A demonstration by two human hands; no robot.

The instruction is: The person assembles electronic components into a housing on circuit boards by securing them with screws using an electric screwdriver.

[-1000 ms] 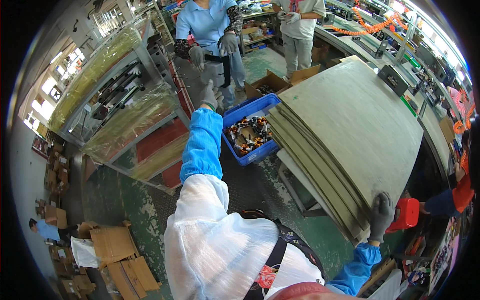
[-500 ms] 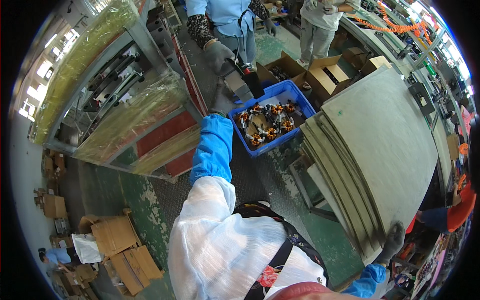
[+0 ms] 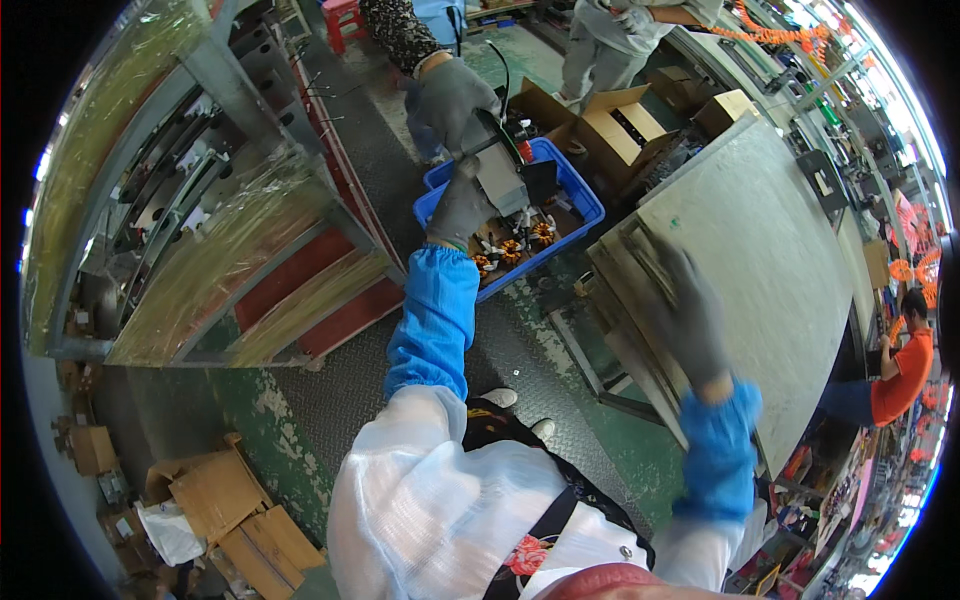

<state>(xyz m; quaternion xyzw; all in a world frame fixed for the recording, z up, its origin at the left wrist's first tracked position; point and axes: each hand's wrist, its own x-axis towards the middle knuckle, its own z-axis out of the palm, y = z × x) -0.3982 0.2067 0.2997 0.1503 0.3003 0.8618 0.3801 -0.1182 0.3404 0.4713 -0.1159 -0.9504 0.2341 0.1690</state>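
My left hand (image 3: pixel 462 207), in a grey glove, is closed on the near left side of a boxy grey-and-black device (image 3: pixel 503 180) with a small red part. A co-worker's gloved hand (image 3: pixel 455 105) holds the same device from the far side. Beneath it is a blue plastic bin (image 3: pixel 577 236) holding several copper-coloured wound coils (image 3: pixel 511 250) with white and black pieces; the device hides part of them. My right hand (image 3: pixel 688 315), also gloved and slightly blurred, reaches over the left edge of a stack of large greyish boards (image 3: pixel 770 270), its fingers stretched out and holding nothing.
Left of my arm stands a metal rack (image 3: pixel 290 235) wrapped in clear film. Open cardboard boxes (image 3: pixel 622 125) sit beyond the bin. Flattened cartons (image 3: pixel 215 490) lie at lower left. Another person in orange (image 3: pixel 900 375) is at far right, beside a long workbench.
My left hand now grips the device, which the co-worker has lowered over the bin. My right hand has moved from the boards' near corner up and left across the stack.
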